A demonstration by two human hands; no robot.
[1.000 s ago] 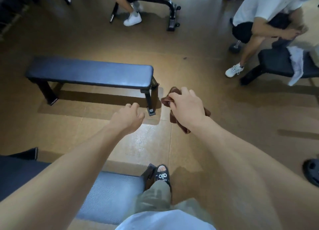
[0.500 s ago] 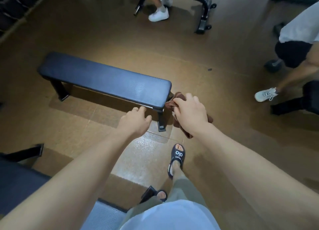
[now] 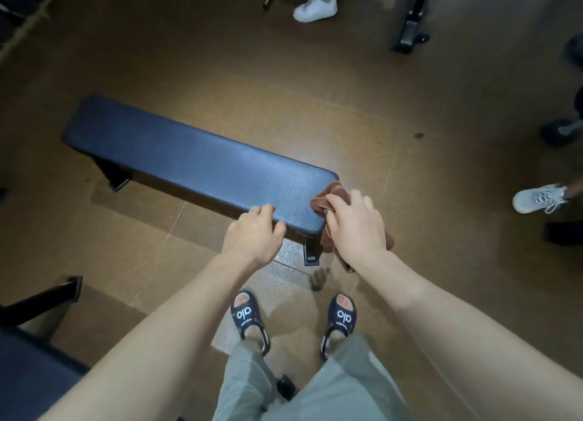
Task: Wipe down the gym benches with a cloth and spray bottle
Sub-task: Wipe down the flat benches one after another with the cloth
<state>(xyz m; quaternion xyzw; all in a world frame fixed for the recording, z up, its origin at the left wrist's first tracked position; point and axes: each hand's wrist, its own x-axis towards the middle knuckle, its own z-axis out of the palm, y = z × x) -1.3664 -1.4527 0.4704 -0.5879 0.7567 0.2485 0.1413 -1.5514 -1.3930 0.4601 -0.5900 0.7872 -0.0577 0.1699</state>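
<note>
A flat dark blue gym bench (image 3: 195, 161) stands on the brown floor in front of me, running from upper left to its near end at centre. My right hand (image 3: 358, 228) grips a bunched brown cloth (image 3: 328, 199) at the bench's near right corner; part of the cloth hangs below my wrist. My left hand (image 3: 255, 236) hovers at the bench's near edge with its fingers loosely curled and holds nothing. No spray bottle is in view.
Another dark bench (image 3: 28, 357) sits at the lower left behind me. A black machine frame (image 3: 410, 26) and a person's white shoe (image 3: 315, 7) are at the top. Another person's grey shoe (image 3: 536, 199) and a dumbbell (image 3: 561, 133) lie at the right.
I have stepped forward to the blue bench, which now lies directly below me. Both hands came down to its near end, the right still carrying the cloth.
</note>
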